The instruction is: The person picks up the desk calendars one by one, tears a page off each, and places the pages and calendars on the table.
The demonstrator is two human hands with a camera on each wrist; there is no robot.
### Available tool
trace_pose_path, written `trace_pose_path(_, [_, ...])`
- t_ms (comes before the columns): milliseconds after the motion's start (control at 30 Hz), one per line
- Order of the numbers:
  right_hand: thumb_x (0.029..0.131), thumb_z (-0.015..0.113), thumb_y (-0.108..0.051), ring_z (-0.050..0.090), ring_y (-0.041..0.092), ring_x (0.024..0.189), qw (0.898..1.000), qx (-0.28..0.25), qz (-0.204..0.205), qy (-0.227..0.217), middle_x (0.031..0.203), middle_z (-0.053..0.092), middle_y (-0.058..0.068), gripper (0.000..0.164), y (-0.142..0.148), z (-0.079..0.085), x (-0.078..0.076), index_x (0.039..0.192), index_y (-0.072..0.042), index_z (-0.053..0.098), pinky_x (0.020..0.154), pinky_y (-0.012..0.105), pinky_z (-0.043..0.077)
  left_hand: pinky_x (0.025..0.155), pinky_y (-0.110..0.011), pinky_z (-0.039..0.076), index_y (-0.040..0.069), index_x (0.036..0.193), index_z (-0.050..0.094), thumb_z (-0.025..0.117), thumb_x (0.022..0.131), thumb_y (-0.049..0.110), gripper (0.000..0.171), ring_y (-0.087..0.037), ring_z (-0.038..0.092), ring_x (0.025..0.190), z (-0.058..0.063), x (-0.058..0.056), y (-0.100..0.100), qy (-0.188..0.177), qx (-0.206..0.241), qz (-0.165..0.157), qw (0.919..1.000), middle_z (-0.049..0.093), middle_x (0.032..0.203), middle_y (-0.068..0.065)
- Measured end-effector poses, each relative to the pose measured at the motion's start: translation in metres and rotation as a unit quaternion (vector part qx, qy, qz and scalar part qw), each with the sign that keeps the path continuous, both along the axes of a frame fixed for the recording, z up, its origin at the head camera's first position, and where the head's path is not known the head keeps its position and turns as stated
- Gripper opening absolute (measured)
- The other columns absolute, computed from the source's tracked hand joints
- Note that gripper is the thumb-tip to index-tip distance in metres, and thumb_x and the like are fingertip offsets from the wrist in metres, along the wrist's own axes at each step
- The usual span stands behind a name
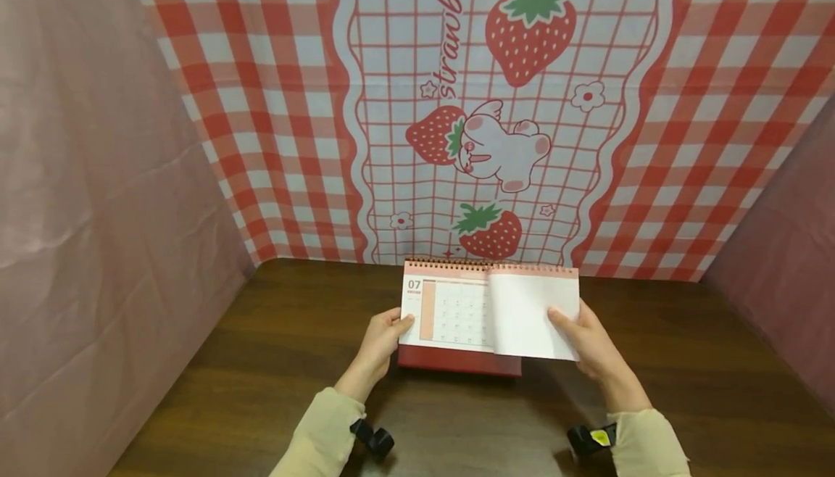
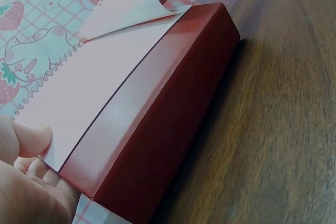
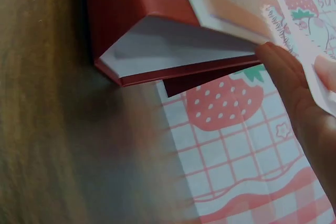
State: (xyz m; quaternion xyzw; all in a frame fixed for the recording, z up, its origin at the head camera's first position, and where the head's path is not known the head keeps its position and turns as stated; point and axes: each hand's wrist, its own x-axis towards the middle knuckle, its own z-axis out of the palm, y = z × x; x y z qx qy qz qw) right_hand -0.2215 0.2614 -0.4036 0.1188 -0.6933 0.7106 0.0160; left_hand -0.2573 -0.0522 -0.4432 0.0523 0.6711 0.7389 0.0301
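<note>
A spiral-bound desk calendar point(image 1: 453, 310) on a red folding stand point(image 1: 457, 362) stands on the table, its visible page headed 07. My left hand point(image 1: 378, 343) grips the calendar's left edge, thumb on the front and fingers behind, as the left wrist view also shows. On the other side, my right hand point(image 1: 595, 346) pinches a calendar page point(image 1: 528, 317), which is swung rightward from the rings with its blank face outward. The page bends near the middle and covers the right part of the month grid. In the right wrist view, the stand's open triangular side point(image 3: 173, 51) shows.
The dark wooden table point(image 1: 274, 390) extends around the calendar. Behind it hangs a red-checked cloth point(image 1: 300, 136) with strawberry prints, and pink cloth point(image 1: 117, 209) hangs at both sides. A black camera point(image 1: 373, 437) sits on each wrist.
</note>
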Motion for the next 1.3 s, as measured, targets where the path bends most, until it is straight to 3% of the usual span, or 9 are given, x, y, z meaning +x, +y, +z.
trace_pose_path(367, [0.097,0.037,-0.010,0.066,0.012,0.073,0.993,-0.103,0.044,-0.023,0.084,0.066,-0.005,0.014,0.009,-0.014,-0.006,0.107,-0.019,0.044,0.058,0.031,0.054,0.067,-0.021,0.048,-0.016,0.114,0.052,0.050,0.090,0.006,0.032,-0.009,0.060,0.072,0.002,0.000,0.001,0.008,-0.006,0.007,0.9999,0.064,0.099,-0.026])
trace_pose_path(500, [0.097,0.036,-0.009,0.066,0.012,0.073,0.992,-0.115,0.046,-0.028,0.085,0.066,-0.005,0.017,0.009,-0.016,-0.007,0.108,-0.019,0.044,0.058,0.031,0.054,0.066,-0.021,0.048,-0.016,0.113,0.052,0.050,0.090,0.006,0.032,-0.009,0.060,0.072,0.001,0.001,0.002,0.005,-0.006,0.007,0.9999,0.064,0.098,-0.026])
trace_pose_path(600, [0.097,0.039,-0.008,0.065,0.011,0.072,0.996,-0.089,0.023,-0.012,0.085,0.065,-0.006,0.018,0.007,-0.015,-0.008,0.110,-0.020,0.041,0.057,0.031,0.054,0.066,-0.021,0.048,-0.016,0.113,0.052,0.050,0.090,0.006,0.032,-0.009,0.060,0.071,0.001,0.001,0.002,0.005,-0.005,0.007,0.9999,0.064,0.097,-0.026])
trace_pose_path(800, [0.094,0.046,-0.009,0.063,0.009,0.070,0.999,0.015,-0.048,0.017,0.086,0.060,-0.009,0.026,-0.001,-0.004,-0.007,0.116,-0.020,0.036,0.056,0.030,0.053,0.066,-0.022,0.048,-0.016,0.113,0.052,0.049,0.090,0.006,0.032,-0.009,0.060,0.071,0.000,-0.001,0.002,0.003,-0.003,0.008,1.0000,0.065,0.097,-0.025])
trace_pose_path(1033, [0.095,0.044,-0.009,0.058,0.003,0.068,0.984,0.120,-0.129,0.029,0.091,0.049,0.002,0.037,-0.011,0.006,-0.003,0.124,0.005,0.025,0.055,0.028,0.052,0.065,-0.021,0.048,-0.015,0.114,0.052,0.049,0.090,0.006,0.032,-0.008,0.060,0.070,0.001,0.001,0.002,0.000,0.003,0.013,0.9999,0.065,0.096,-0.024])
trace_pose_path(1300, [0.095,0.042,-0.007,0.056,0.002,0.065,0.976,0.142,-0.160,0.029,0.098,0.049,0.021,0.035,-0.017,0.010,-0.001,0.121,0.009,0.026,0.053,0.026,0.051,0.066,-0.023,0.047,-0.014,0.113,0.051,0.046,0.092,0.005,0.029,-0.009,0.058,0.071,0.004,0.007,0.008,0.005,0.030,0.023,0.9993,0.064,0.086,-0.013])
